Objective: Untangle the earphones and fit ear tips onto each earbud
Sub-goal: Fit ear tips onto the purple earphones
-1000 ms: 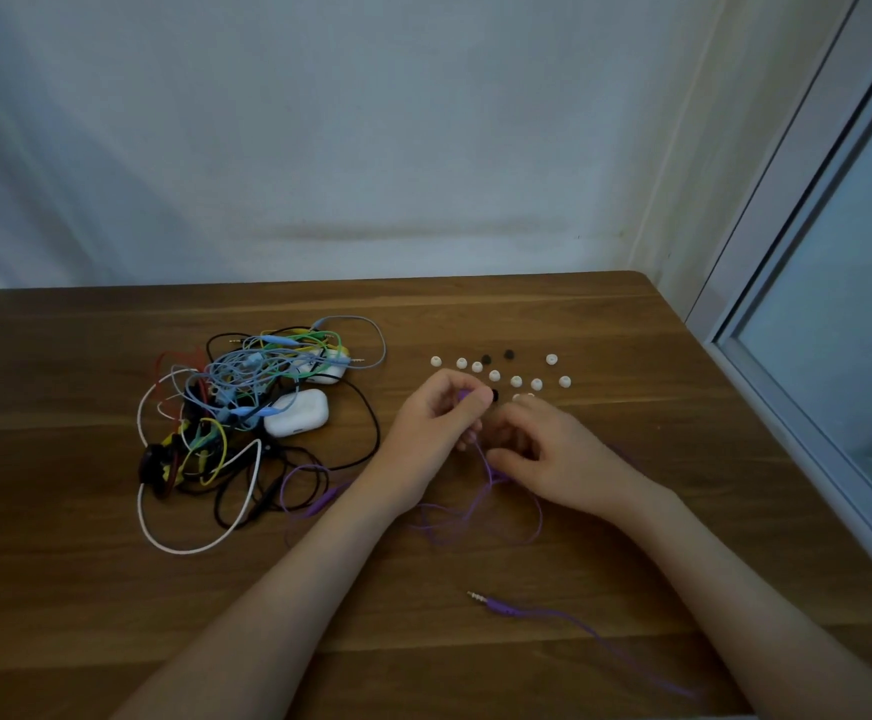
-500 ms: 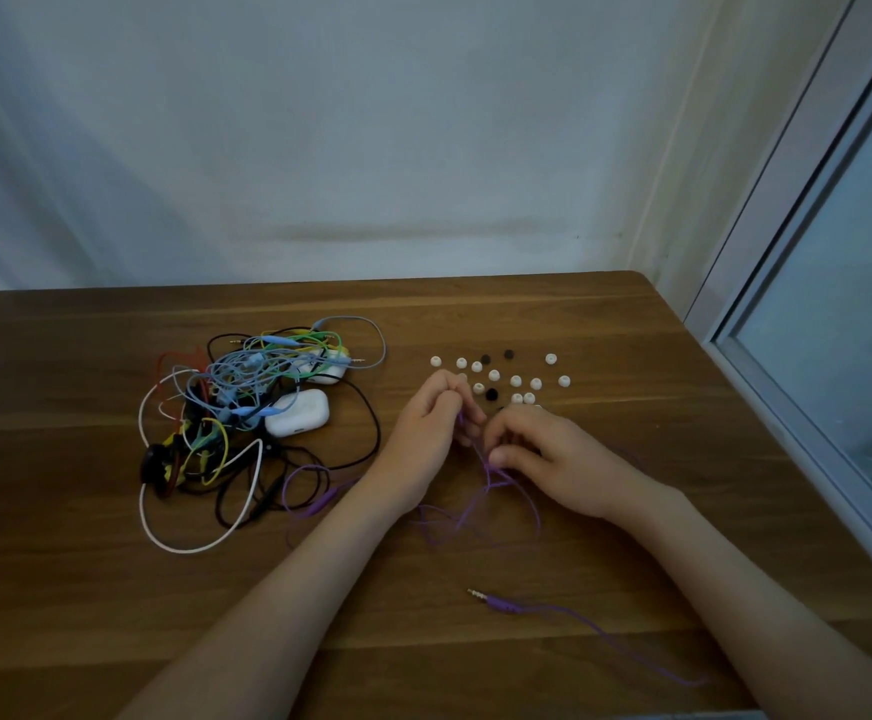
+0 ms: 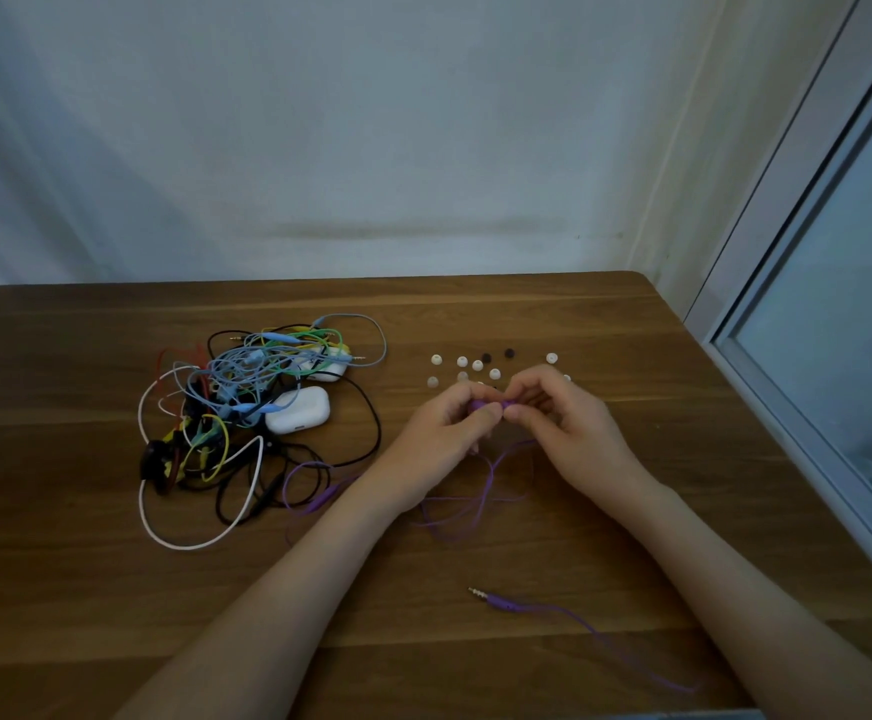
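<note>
**Pinching the purple earbud (image 3: 487, 406) end to end**

Both the left hand (image 3: 447, 439) and the right hand (image 3: 566, 423) grip it, its long axis lying sideways between them over the table (image 3: 683, 387). Spare ear tips (image 3: 477, 364) sit just beyond both hands.

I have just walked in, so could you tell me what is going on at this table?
A person is working on a purple earbud, pinched between the left hand and right hand by the loose ear tips. Whether a tip is on it is hidden. Its cable trails to the plug on the table. The tangle of other earphones lies to the left.
</note>
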Demonstrator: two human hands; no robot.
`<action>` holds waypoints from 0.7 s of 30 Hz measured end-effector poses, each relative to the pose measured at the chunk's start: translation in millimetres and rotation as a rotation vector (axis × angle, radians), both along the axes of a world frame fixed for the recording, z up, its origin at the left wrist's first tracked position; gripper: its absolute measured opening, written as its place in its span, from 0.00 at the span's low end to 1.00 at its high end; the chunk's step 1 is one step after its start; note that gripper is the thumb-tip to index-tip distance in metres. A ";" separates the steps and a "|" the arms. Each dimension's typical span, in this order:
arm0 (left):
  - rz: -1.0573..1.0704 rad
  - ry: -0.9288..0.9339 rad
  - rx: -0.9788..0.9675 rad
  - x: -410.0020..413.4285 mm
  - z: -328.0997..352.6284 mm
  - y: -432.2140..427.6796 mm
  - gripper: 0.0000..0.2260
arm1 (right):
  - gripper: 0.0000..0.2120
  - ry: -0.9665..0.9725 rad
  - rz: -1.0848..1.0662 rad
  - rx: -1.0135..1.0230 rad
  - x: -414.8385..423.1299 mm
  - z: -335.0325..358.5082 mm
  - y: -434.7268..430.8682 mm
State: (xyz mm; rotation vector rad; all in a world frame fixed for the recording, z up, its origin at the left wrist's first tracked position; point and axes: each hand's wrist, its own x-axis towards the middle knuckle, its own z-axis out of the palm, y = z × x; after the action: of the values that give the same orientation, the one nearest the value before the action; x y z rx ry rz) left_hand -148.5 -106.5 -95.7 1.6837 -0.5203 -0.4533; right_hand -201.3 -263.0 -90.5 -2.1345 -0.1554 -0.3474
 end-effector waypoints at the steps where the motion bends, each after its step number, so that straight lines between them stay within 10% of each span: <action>1: 0.000 0.002 0.001 0.4 -0.4 0.1 0.06 | 0.15 0.005 -0.002 0.013 -0.2 0.6 0.3; 14: -0.062 -0.002 0.023 -0.3 1.0 3.6 0.08 | 0.08 0.077 0.016 0.034 -5.9 6.6 -9.1; 21: -0.093 0.041 0.017 -0.2 3.4 6.2 0.06 | 0.07 0.126 -0.363 -0.196 8.4 -7.3 -20.7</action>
State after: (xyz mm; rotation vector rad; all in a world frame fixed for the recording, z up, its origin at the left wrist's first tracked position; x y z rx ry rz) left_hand -148.7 -100.4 -92.3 1.6682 -0.5677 -0.5600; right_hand -192.8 -283.7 -97.8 -2.3717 0.2853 -0.4193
